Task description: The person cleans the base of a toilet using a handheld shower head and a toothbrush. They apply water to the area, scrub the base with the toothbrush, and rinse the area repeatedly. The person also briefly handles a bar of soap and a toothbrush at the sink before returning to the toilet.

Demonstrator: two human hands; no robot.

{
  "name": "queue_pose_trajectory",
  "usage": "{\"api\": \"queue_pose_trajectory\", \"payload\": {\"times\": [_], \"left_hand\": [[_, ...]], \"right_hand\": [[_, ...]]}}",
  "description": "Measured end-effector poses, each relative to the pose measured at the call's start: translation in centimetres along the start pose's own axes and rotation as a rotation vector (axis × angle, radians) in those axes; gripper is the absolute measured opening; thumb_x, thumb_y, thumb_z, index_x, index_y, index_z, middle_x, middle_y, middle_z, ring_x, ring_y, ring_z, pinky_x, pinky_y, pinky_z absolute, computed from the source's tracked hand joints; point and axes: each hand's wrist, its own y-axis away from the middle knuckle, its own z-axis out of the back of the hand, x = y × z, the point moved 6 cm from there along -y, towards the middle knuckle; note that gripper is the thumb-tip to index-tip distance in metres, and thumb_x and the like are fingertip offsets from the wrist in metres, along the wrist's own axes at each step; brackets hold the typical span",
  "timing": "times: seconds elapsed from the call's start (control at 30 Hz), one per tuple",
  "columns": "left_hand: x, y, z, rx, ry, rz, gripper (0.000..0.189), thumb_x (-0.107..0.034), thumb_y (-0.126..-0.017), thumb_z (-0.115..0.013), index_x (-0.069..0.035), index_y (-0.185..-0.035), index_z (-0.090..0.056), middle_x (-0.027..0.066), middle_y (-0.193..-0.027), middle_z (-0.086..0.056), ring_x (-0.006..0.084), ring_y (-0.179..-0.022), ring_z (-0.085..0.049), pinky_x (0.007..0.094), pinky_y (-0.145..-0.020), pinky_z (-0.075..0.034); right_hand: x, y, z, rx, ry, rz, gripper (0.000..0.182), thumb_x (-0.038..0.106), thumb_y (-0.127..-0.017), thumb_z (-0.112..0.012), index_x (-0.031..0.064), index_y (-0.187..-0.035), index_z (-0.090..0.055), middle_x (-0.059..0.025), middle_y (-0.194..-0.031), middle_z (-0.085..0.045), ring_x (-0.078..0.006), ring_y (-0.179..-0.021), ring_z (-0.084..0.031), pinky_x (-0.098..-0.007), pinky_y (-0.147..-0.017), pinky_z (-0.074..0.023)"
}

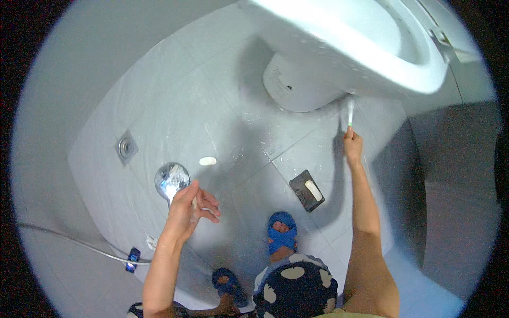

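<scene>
My right hand [353, 146] grips a slim white tool [350, 111] with a green band by its lower end. The tool's far tip reaches under the rim of a white toilet [302, 75], beside its base, and is hard to make out. My left hand [195, 204] is raised with its fingers apart and holds nothing that I can see. A chrome shower head [172, 179] shows just beyond its thumb. The shower head's handle passes behind the hand, so its lower part is hidden.
A white oval piece [208, 161] lies on the wet tiled floor [191, 107]. A black rectangular object [301, 191] bears another white oval piece [313, 190]. A square floor drain [126, 147] is at left. The shower hose [95, 249] crosses a small dark object [133, 260]. Blue sandals [282, 234] are below.
</scene>
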Motion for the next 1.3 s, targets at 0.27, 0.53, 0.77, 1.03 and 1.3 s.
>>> {"api": "queue_pose_trajectory", "payload": {"times": [0.27,0.53,0.77,1.03,1.3], "left_hand": [[-3.6,3.4,0.5,-0.039,-0.362,0.046,0.04,-0.032,-0.09,-0.038,-0.003,-0.063,-0.043,0.0182,-0.063,-0.056,0.0268,-0.048,-0.057,0.0353,-0.039,-0.05],[-8.4,11.6,3.5,-0.214,-0.408,-0.166,0.04,-0.033,-0.09,-0.038,-0.009,-0.059,-0.036,0.0139,-0.057,-0.053,0.0235,-0.041,-0.054,0.0342,-0.034,-0.047],[-11.2,12.2,4.8,-0.364,-0.411,-0.45,0.038,-0.032,-0.09,-0.038,-0.009,-0.06,-0.036,0.0126,-0.055,-0.052,0.0197,-0.037,-0.051,0.0272,-0.029,-0.042],[-11.3,10.8,7.0,-0.302,-0.265,-0.289,0.035,-0.032,-0.09,-0.042,-0.012,-0.062,-0.037,0.0018,-0.052,-0.043,0.0078,-0.034,-0.038,0.0171,-0.026,-0.028],[-11.8,9.8,7.2,-0.326,-0.282,-0.253,0.033,-0.031,-0.09,-0.043,-0.012,-0.063,-0.037,-0.0014,-0.052,-0.035,0.0039,-0.034,-0.027,0.0154,-0.027,-0.02]], "right_hand": [[14.2,9.8,-13.1,-0.025,-1.106,-0.27,0.017,0.001,-0.073,-0.048,0.003,-0.088,-0.042,-0.005,-0.065,-0.041,-0.0188,-0.066,-0.05,-0.0338,-0.052,-0.0439],[11.7,9.6,-18.0,-0.106,-0.842,-0.59,0.01,0.017,-0.079,-0.046,0.0083,-0.081,-0.045,0.0,-0.065,-0.036,-0.0144,-0.049,-0.035,-0.0281,-0.043,-0.0309],[14.0,7.7,-17.9,-0.163,-1.399,-0.36,0.016,-0.007,-0.073,-0.042,-0.0021,-0.087,-0.045,-0.0084,-0.062,-0.048,-0.0174,-0.048,-0.049,-0.0297,-0.034,-0.0382],[10.8,5.6,-16.3,-0.11,-1.354,-0.32,0.002,-0.002,-0.075,-0.045,-0.0016,-0.076,-0.047,-0.0085,-0.062,-0.051,-0.0178,-0.05,-0.051,-0.0292,-0.035,-0.0384],[10.3,3.6,-11.6,-0.023,-0.742,-0.399,0.008,-0.001,-0.077,-0.041,-0.0053,-0.076,-0.048,-0.0094,-0.062,-0.049,-0.0174,-0.047,-0.049,-0.0309,-0.033,-0.035]]}}
